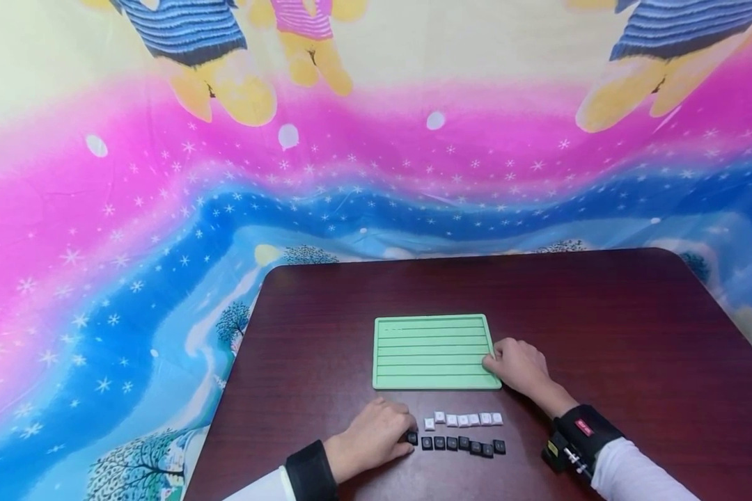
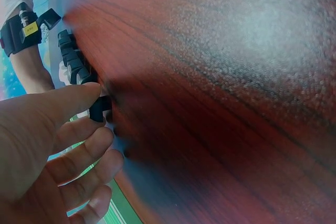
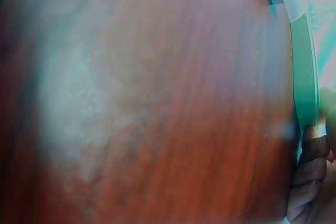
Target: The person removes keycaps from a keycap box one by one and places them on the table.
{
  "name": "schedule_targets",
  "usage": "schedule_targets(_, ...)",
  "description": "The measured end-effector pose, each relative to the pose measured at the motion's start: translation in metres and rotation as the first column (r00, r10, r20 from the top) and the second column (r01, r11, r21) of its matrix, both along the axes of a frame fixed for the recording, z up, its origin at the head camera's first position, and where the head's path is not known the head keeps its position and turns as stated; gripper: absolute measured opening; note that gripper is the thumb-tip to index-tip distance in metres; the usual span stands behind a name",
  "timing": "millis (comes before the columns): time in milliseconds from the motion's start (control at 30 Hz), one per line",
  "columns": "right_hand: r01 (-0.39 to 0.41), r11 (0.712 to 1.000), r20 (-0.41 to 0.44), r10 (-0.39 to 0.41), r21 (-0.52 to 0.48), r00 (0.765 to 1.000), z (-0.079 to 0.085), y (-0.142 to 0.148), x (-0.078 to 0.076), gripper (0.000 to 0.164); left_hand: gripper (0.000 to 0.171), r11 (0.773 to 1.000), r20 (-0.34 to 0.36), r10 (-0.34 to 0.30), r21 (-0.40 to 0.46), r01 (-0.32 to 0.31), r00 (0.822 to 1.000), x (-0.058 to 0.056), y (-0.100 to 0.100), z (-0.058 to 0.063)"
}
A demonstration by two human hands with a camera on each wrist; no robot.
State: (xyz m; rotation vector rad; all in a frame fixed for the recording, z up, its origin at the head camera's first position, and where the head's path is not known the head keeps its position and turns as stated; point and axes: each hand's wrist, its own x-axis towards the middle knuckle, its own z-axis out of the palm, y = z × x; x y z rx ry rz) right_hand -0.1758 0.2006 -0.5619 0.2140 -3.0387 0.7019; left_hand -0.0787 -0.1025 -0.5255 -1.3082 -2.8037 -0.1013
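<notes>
At the left end of a row of black keycaps (image 1: 452,443), my left hand (image 1: 376,435) pinches one black keycap (image 2: 96,110) between thumb and index finger, low over the table. Its other fingers are bent beside it in the left wrist view. My right hand (image 1: 523,365) grips the right edge of a light green tray (image 1: 437,387), thumb on top near the front right corner. Thin dark lines run across the tray's floor. In the right wrist view, curled fingers (image 3: 308,171) lie against the tray's end.
A row of white keycaps (image 1: 463,420) lies between the tray and the black row, its left end slightly uneven. Everything rests on a dark reddish-brown table (image 1: 601,313) with rounded corners. Behind it hangs a colourful printed cloth (image 1: 376,153).
</notes>
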Motion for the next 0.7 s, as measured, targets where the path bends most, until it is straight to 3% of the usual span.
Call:
schedule_targets(233,-0.004,1.0,0.002,0.004,-0.005,1.0,0.0005,-0.0004,0.0007,0.034,0.022,1.0,-0.009,0.002,-0.002,-0.002,1.0,0.0,-0.0002,0.0)
schedule_targets(433,-0.002,1.0,0.017,0.002,-0.003,1.0,0.0005,-0.0004,0.0013,0.034,0.025,1.0,0.025,0.026,0.005,-0.027,0.999,-0.0003,0.0006,0.0009)
schedule_targets(700,-0.005,1.0,0.016,0.005,-0.019,1.0,0.0029,-0.0009,0.0011,0.035,0.021,0.994,0.006,0.04,0.1,-0.04,0.999,-0.0067,0.0002,0.0029)
